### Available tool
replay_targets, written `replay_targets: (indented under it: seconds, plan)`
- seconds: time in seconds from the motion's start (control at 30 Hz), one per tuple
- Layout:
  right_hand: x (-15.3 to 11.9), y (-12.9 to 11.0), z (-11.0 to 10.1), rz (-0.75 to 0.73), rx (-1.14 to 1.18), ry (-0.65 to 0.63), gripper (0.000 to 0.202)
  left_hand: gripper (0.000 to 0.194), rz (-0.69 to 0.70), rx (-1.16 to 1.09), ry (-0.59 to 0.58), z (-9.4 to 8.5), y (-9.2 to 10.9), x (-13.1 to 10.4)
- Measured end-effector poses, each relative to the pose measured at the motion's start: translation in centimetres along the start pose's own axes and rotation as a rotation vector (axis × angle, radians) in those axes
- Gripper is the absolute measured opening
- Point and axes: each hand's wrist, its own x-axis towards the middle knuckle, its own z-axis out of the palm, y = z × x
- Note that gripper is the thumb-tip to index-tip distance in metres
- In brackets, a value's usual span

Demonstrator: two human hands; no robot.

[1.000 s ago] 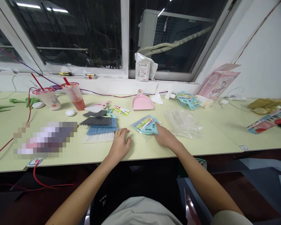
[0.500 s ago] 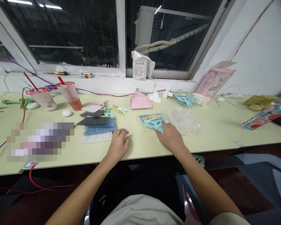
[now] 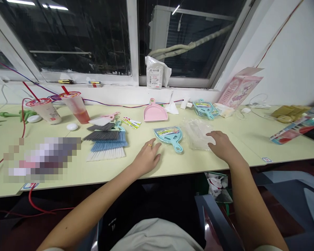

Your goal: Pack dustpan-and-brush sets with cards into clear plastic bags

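A light-blue dustpan set [image 3: 170, 137] with a printed card lies in the middle of the table in clear wrapping, handle toward me. Just left of it rests my left hand [image 3: 148, 158], fingers apart and holding nothing. My right hand [image 3: 222, 146] is at the right edge of the clear plastic bags [image 3: 199, 134], fingers spread; whether the fingertips touch the plastic I cannot tell. Left of my left hand, several brushes with grey, blue and white bristles [image 3: 108, 144] lie overlapping. A pink dustpan [image 3: 155, 113] sits farther back.
Two drink cups [image 3: 77, 109] with red straws stand at the back left. More wrapped blue dustpan sets [image 3: 205, 108] and a pink box [image 3: 240, 91] are at the back right. A printed card [image 3: 131, 122] lies behind the brushes. Cables run along the wall.
My right hand has let go of the blue dustpan set and moved right to the plastic bags. My left hand has shifted right, away from the brushes toward the set.
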Motion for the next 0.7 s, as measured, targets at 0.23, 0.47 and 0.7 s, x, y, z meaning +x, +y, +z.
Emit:
replay_targets:
  seconds: [0.23, 0.47, 0.7]
  plan:
    - [1.4, -1.1, 0.2, 0.005, 0.113, 0.164, 0.028, 0.048, 0.178, 0.087, -0.112, 2.3, 0.0, 6.5]
    - [3.2, -2.7, -2.2, 0.054, 0.151, 0.503, 0.027, 0.033, 0.182, 0.100, -0.070, 4.1, -1.8, 8.1]
    - [2.5, -13.0, -5.9, -0.114, 0.254, 0.707, 0.030, 0.028, 0.025, -0.123, 0.109, 1.7, -2.2, 7.1]
